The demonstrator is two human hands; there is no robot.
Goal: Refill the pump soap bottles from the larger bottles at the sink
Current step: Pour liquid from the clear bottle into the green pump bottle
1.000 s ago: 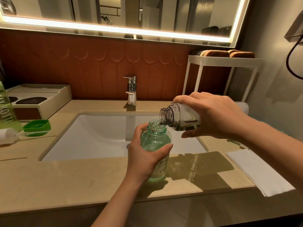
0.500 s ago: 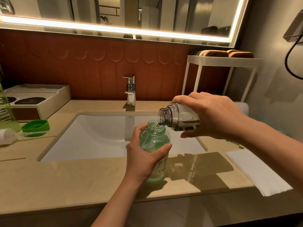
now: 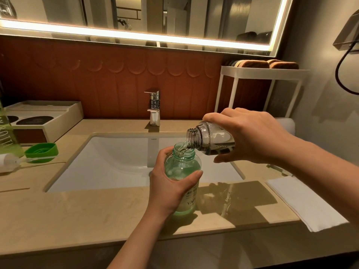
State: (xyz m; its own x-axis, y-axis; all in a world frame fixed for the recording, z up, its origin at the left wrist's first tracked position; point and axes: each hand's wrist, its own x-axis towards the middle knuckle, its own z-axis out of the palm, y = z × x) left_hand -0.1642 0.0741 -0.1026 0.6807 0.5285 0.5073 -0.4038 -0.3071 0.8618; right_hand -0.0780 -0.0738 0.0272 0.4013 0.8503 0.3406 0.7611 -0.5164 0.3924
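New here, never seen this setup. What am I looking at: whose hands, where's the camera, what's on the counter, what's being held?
There is no machine here. A person works with bare hands, and the picture comes from a wide-angle camera worn on their head, looking forward and down.

The left hand grips an open green bottle that seems to stand on the counter, at the front edge of the sink. The right hand holds a clear bottle tipped on its side, its mouth over the green one. A thin stream of liquid runs in.

On the left of the counter are a green cap, a white pump, a tall green bottle cut off by the frame, and a white tray. A white cloth lies at the right front. The tap stands behind the sink.
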